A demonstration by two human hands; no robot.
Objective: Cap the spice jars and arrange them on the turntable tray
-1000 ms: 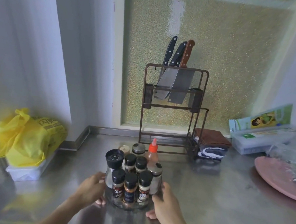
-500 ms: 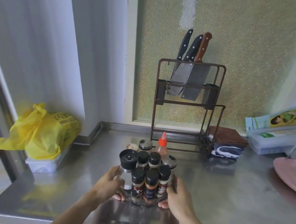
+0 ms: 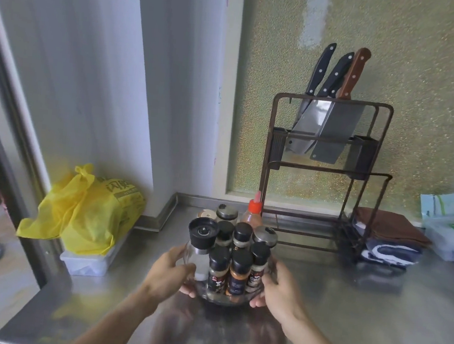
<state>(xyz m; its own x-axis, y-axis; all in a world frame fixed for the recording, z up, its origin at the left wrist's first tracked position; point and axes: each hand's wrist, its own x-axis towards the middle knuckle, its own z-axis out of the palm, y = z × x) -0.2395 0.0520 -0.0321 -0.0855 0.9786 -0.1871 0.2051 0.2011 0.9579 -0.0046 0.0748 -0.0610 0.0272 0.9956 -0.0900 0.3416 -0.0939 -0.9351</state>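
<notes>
Now both hands, left (image 3: 171, 274) and right (image 3: 278, 289), grip the clear turntable tray (image 3: 218, 297) of capped spice jars (image 3: 238, 271).

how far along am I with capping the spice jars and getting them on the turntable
Nearly done. Every black-capped spice jar in view wears its cap and stands on the clear round turntable tray. Your left hand and right hand grip its sides. What remains, apparently, is setting it in place on the steel counter.
</notes>
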